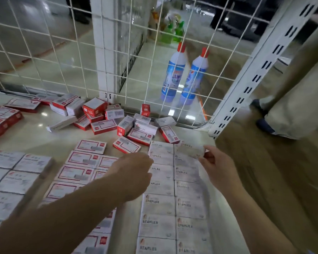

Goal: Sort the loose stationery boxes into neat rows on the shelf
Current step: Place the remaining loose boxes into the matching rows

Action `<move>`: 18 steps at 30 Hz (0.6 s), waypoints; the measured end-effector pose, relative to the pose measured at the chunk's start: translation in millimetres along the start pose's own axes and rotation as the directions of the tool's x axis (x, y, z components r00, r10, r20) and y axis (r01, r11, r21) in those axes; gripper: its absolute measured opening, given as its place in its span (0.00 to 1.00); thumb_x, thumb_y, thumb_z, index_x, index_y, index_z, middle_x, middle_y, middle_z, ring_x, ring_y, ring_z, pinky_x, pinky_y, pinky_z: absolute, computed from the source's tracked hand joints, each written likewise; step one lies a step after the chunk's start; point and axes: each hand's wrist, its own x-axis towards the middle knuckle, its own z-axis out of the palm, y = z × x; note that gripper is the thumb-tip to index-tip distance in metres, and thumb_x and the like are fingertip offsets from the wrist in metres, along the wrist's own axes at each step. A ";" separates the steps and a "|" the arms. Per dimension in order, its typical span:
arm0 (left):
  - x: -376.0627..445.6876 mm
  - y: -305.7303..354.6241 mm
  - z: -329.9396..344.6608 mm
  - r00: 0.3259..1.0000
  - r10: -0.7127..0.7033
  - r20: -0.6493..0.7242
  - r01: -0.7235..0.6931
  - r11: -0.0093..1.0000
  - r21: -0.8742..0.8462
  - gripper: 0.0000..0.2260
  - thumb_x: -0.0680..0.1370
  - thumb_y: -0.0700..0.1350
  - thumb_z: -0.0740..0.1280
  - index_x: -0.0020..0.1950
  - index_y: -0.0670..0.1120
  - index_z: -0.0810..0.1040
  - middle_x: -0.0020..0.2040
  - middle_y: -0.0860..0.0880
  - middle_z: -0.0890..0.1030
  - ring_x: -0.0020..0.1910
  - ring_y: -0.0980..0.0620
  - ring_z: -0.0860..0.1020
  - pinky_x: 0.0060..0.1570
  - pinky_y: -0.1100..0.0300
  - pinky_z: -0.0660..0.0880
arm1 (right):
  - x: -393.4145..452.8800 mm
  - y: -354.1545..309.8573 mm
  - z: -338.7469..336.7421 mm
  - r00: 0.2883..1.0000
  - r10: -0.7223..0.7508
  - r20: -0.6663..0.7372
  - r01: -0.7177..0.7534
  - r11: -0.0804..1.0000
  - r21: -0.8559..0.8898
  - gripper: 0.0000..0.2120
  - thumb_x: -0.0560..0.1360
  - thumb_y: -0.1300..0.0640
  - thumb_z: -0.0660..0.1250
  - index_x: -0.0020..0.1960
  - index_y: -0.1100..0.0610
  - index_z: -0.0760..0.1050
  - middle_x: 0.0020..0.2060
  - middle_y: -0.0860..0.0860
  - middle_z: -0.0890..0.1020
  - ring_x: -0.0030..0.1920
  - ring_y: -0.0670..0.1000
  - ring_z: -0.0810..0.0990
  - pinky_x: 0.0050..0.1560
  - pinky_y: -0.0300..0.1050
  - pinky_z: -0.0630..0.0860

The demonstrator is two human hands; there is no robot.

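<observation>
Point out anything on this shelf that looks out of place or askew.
The loose pile of boxes by the wire grid is jumbled, some tilted or lying on others. One small red box stands upright alone. The white staples rows look tidy; the right hand holds another staples box.

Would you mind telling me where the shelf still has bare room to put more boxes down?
Bare shelf shows between the loose pile and the red-bordered rows, and along the right edge beside the STAPLES rows. The back by the wire grid is crowded with the pile. The right hand holds a box.
</observation>
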 end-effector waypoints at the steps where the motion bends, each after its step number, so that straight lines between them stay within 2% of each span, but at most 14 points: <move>1: 4.8 5.1 2.5 1.000 0.007 0.004 -0.008 1.000 0.016 0.16 0.81 0.50 0.56 0.68 0.50 0.68 0.67 0.52 0.70 0.65 0.54 0.69 0.63 0.59 0.67 | 4.9 5.9 -1.1 1.000 -0.009 -0.010 0.009 1.000 -0.014 0.04 0.74 0.63 0.66 0.48 0.57 0.76 0.36 0.47 0.79 0.36 0.42 0.75 0.35 0.29 0.69; 2: 9.1 9.7 5.0 1.000 0.016 0.010 -0.016 0.999 0.034 0.16 0.81 0.50 0.55 0.68 0.49 0.67 0.68 0.52 0.69 0.66 0.53 0.68 0.65 0.58 0.66 | 10.5 11.2 -2.4 1.000 -0.009 -0.014 0.009 1.000 -0.016 0.04 0.75 0.62 0.66 0.49 0.58 0.76 0.37 0.48 0.80 0.37 0.45 0.76 0.36 0.31 0.69; 4: 17.8 17.7 10.2 0.999 0.036 0.020 -0.037 0.995 0.088 0.17 0.81 0.49 0.54 0.70 0.48 0.66 0.69 0.51 0.67 0.68 0.52 0.65 0.66 0.56 0.65 | 21.6 19.2 -4.8 1.000 -0.004 -0.008 0.004 1.000 -0.011 0.06 0.75 0.62 0.65 0.51 0.59 0.77 0.40 0.52 0.81 0.41 0.51 0.78 0.41 0.41 0.72; 5: 22.1 20.5 12.7 0.999 0.042 0.025 -0.045 0.993 0.105 0.18 0.81 0.49 0.54 0.70 0.48 0.65 0.70 0.51 0.66 0.68 0.51 0.65 0.67 0.55 0.64 | 26.3 20.4 -6.3 1.000 -0.010 -0.001 0.010 1.000 -0.007 0.06 0.75 0.62 0.65 0.51 0.59 0.77 0.40 0.53 0.81 0.41 0.52 0.78 0.41 0.41 0.72; 7: 31.0 24.4 16.5 0.999 0.038 0.015 -0.040 0.995 0.094 0.18 0.81 0.50 0.55 0.71 0.49 0.65 0.72 0.52 0.64 0.70 0.50 0.63 0.68 0.51 0.64 | 35.0 23.7 -7.7 0.999 -0.049 0.011 0.049 0.999 -0.009 0.05 0.75 0.64 0.65 0.50 0.58 0.77 0.39 0.52 0.81 0.38 0.50 0.76 0.38 0.32 0.68; 9: 40.1 26.8 20.4 0.999 0.049 -0.011 -0.048 0.996 0.082 0.20 0.81 0.50 0.55 0.73 0.50 0.62 0.74 0.53 0.60 0.71 0.51 0.61 0.69 0.51 0.62 | 43.6 25.9 -8.4 0.996 -0.084 0.021 0.085 0.996 -0.034 0.05 0.75 0.64 0.64 0.49 0.57 0.77 0.37 0.50 0.80 0.36 0.45 0.74 0.35 0.29 0.66; 11: 48.8 28.9 25.6 0.997 0.073 -0.024 -0.070 0.992 0.108 0.21 0.81 0.50 0.54 0.74 0.50 0.59 0.75 0.52 0.58 0.73 0.52 0.58 0.71 0.53 0.58 | 51.5 28.9 -8.2 0.995 -0.089 0.047 0.090 0.995 -0.031 0.07 0.75 0.64 0.64 0.51 0.56 0.77 0.38 0.50 0.80 0.37 0.46 0.74 0.36 0.30 0.66; 14: 58.4 32.6 32.5 0.995 0.094 -0.035 -0.088 0.985 0.148 0.22 0.82 0.50 0.53 0.75 0.49 0.57 0.75 0.52 0.58 0.73 0.53 0.57 0.71 0.57 0.54 | 61.9 34.8 -7.6 0.993 -0.081 0.086 0.082 0.997 -0.008 0.12 0.75 0.64 0.63 0.56 0.56 0.77 0.44 0.51 0.82 0.43 0.50 0.78 0.40 0.41 0.71; 16: 62.4 34.1 35.5 0.996 0.090 -0.028 -0.085 0.986 0.146 0.23 0.82 0.51 0.53 0.76 0.49 0.54 0.76 0.52 0.55 0.74 0.54 0.54 0.71 0.57 0.52 | 66.8 38.1 -7.9 0.990 -0.093 0.109 0.094 0.996 -0.008 0.13 0.75 0.64 0.63 0.58 0.57 0.76 0.45 0.51 0.82 0.46 0.51 0.79 0.41 0.40 0.71; 18: 65.3 34.4 36.9 0.996 0.084 -0.030 -0.080 0.990 0.114 0.23 0.82 0.51 0.52 0.76 0.50 0.54 0.76 0.52 0.55 0.74 0.54 0.54 0.71 0.57 0.52 | 71.2 40.9 -7.3 0.983 -0.109 0.149 0.115 0.993 -0.032 0.13 0.75 0.64 0.63 0.58 0.56 0.77 0.46 0.50 0.82 0.47 0.49 0.78 0.41 0.34 0.71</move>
